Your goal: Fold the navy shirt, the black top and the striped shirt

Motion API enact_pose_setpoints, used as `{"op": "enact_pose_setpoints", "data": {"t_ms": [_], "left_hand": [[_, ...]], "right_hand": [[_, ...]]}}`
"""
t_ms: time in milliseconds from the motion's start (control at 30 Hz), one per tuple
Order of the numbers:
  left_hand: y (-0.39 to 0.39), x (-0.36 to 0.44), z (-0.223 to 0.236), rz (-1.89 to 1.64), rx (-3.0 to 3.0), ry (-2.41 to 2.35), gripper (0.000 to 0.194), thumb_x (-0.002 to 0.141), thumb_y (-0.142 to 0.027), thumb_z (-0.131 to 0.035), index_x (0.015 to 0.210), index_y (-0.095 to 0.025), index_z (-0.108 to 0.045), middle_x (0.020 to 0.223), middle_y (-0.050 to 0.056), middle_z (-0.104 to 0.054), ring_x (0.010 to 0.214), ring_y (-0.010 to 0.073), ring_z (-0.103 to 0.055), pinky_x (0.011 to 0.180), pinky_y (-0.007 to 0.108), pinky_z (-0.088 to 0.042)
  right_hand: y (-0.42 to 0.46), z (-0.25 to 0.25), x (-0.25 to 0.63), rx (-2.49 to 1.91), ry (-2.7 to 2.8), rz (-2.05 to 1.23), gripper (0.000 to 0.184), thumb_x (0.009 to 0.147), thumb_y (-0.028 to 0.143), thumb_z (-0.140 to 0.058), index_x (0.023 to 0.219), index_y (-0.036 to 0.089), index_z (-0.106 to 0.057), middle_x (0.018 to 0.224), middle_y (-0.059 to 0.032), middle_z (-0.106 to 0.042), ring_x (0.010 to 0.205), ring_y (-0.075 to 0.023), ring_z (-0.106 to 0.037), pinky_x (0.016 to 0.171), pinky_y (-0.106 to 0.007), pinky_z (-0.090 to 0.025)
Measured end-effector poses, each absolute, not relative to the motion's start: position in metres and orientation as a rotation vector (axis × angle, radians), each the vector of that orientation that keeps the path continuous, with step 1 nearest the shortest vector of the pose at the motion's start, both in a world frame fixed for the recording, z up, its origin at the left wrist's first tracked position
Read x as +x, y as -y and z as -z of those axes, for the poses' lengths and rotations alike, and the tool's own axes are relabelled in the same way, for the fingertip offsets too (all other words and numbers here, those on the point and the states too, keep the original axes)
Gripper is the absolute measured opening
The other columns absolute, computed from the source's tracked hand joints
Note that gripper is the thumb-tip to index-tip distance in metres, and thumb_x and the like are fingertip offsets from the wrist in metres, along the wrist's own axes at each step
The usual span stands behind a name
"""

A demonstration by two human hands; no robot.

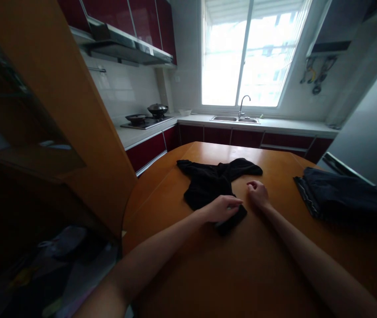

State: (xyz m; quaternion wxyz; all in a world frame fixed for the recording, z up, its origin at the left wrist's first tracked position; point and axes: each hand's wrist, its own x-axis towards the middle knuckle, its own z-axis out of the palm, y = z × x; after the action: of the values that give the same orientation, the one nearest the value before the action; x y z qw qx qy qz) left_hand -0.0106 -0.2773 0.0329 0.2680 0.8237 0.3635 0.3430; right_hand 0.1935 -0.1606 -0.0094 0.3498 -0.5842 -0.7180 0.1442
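As left hand (220,209) overlies garment (208,185), right hand (258,194) — curled

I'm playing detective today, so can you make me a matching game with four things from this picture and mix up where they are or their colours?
Things:
1. black garment
2. pan with the domed lid
3. faucet
4. wall cupboards

Clues:
A. at the sink
B. dark red
C. spread on the table
D. on the stove

Right pairs: 1-C, 2-D, 3-A, 4-B
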Motion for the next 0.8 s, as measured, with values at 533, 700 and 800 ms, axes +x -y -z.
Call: {"op": "enact_pose_setpoints", "data": {"t_ms": [533,700,800], "left_hand": [[0.238,-0.117,-0.042,-0.883,2.227,-1.507,0.022,0.086,-0.03,-0.066,0.102,-0.02,-0.076,0.106,0.006,-0.074,0.101,0.0215,-0.068,0.096,0.032,-0.05],[0.275,-0.059,-0.053,-0.482,2.433,-1.159,0.078,0.071,-0.045,-0.083,0.141,-0.025,-0.056,0.131,0.009,-0.065,0.122,0.0286,-0.059,0.104,0.035,-0.044],[0.288,-0.036,-0.047,-0.49,2.531,-1.299,0.08,0.07,-0.03,-0.081,0.145,-0.026,-0.052,0.129,0.009,-0.066,0.119,0.0304,-0.059,0.103,0.036,-0.045]], "right_hand": [[0.284,-0.008,0.17,-0.858,2.481,-0.224,0.019,0.089,0.035,-0.069,0.106,0.026,-0.071,0.114,-0.0062,-0.066,0.111,-0.0244,-0.056,0.099,-0.043,-0.04],[0.265,-0.002,0.179,-0.951,2.275,-0.289,0.013,0.091,0.018,-0.058,0.099,0.023,-0.067,0.104,-0.0058,-0.065,0.103,-0.022,-0.057,0.093,-0.037,-0.046],[0.257,-0.001,0.183,-0.992,2.06,-0.336,0.013,0.093,0.023,-0.054,0.099,0.023,-0.065,0.106,-0.0068,-0.063,0.104,-0.022,-0.059,0.094,-0.035,-0.048]]}}
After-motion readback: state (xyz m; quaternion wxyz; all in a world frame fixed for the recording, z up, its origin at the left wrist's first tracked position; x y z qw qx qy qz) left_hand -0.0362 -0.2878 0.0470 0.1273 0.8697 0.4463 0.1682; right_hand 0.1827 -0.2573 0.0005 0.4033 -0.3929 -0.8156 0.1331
